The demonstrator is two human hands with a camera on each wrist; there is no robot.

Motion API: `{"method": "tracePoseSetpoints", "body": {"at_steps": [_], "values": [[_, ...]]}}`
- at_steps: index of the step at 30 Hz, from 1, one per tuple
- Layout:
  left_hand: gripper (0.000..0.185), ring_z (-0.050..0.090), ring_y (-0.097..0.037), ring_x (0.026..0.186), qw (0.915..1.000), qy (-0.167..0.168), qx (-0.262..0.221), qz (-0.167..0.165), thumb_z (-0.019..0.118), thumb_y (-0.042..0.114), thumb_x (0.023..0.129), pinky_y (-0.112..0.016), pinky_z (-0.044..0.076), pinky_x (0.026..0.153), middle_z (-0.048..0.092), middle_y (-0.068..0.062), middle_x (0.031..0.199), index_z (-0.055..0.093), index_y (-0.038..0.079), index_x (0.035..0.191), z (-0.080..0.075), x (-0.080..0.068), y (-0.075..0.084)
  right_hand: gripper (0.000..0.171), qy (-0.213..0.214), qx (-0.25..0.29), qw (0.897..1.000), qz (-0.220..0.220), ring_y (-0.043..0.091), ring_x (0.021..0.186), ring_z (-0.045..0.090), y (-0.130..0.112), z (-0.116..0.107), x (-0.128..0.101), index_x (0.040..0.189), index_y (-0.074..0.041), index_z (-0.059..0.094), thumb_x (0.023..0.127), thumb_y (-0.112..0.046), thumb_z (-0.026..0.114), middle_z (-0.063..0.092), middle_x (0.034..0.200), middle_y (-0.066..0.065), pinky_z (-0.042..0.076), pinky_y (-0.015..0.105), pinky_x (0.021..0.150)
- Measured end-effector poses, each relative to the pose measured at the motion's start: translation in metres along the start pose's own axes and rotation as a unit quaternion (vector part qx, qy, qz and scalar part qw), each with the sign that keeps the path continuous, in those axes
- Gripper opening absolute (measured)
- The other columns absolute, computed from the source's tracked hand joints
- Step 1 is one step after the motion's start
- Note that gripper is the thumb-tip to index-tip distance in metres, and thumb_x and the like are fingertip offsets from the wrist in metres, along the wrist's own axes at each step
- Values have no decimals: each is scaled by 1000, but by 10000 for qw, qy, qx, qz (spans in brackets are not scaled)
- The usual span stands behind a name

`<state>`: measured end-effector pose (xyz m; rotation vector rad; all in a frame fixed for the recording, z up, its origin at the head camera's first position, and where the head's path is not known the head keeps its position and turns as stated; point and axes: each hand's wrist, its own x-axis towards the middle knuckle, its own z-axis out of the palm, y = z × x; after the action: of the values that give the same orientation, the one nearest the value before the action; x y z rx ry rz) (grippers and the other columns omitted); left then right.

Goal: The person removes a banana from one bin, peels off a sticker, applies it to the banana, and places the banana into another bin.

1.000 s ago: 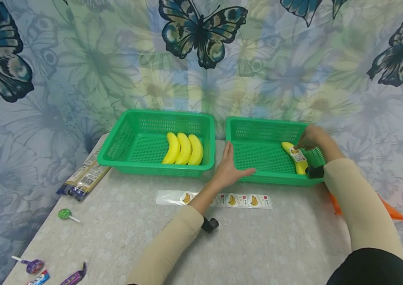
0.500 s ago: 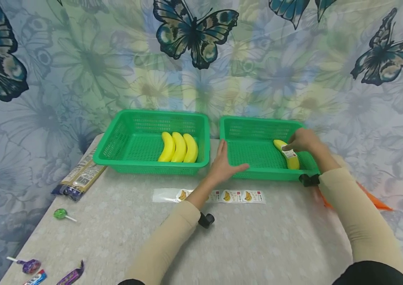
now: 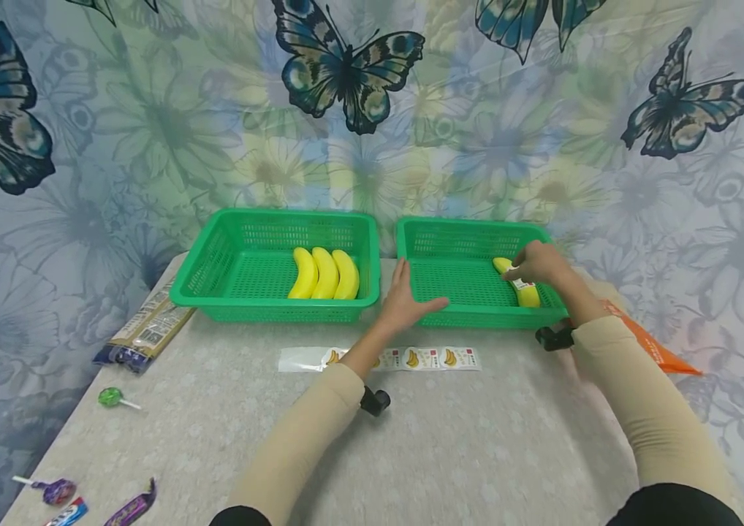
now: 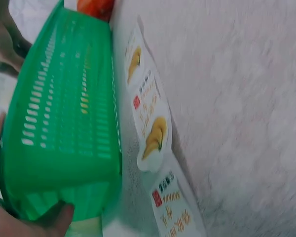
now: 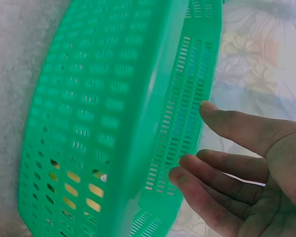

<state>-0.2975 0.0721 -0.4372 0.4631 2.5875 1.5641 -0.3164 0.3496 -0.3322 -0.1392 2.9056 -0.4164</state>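
In the head view, a banana (image 3: 529, 297) with a white label around it lies at the right end of the right green basket (image 3: 477, 318). My right hand (image 3: 541, 264) hovers over it, fingertips overlapping the label there. The right wrist view shows this hand (image 5: 246, 173) with loosely bent fingers and nothing between them, beside the basket wall (image 5: 93, 98). My left hand (image 3: 402, 304) is at the basket's left end, fingers straight and thumb spread along the front rim. A strip of banana stickers (image 3: 459, 358) lies in front, partly hidden by the left forearm.
A left green basket (image 3: 267, 313) holds three unlabelled bananas (image 3: 324, 275). Gold-and-blue packaging (image 3: 148, 329) lies at the table's left edge. A green lollipop (image 3: 110, 397), a purple lollipop (image 3: 58, 492) and small wrapped sweets (image 3: 130, 509) lie front left. An orange bag (image 3: 664, 354) is behind the right arm.
The head view has turned, so the whole scene sits further left in it. My right hand stays over the labelled banana, and the left hand keeps its place at the basket's end.
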Motion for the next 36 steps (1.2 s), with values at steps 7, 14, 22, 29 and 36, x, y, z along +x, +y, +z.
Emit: {"method": "tracePoseSetpoints", "body": {"at_steps": [7,14,22,29,36], "values": [[100,21,-37,149,9982,507,312,-67,69,48,86,-55,25,119,13,-14,164,15,2,156,-2,-26,16,54,137,22,9997,-204,31,80,71,-12,10,-8,120,13,62,87,-29,72,69,108,28,58,45,75],[100,19,-35,150,9981,56,473,397,67,57,84,-60,24,118,16,-9,164,16,11,157,-37,-63,33,53,239,-136,9989,-383,44,107,62,-24,15,-13,121,10,63,87,-30,73,65,120,28,53,55,89],[91,19,-32,150,9926,410,768,843,69,49,86,-63,19,118,19,-1,164,20,22,157,-113,-87,13,54,217,17,9983,-548,41,105,64,-39,21,-17,123,7,63,87,-32,74,66,119,28,56,50,85],[93,21,-40,147,9812,629,1747,528,65,60,83,-69,14,113,24,-6,162,22,23,157,-182,-107,-25,52,242,89,9973,-681,36,95,68,-49,27,-26,120,5,65,86,-32,74,70,110,25,57,45,77],[97,20,-51,143,9599,1005,2617,-83,59,65,85,-78,13,106,20,-14,163,15,20,158,-243,-124,-61,53,185,151,9970,-737,35,97,69,-59,31,-32,123,4,64,85,-32,75,71,109,23,57,47,82]]}}
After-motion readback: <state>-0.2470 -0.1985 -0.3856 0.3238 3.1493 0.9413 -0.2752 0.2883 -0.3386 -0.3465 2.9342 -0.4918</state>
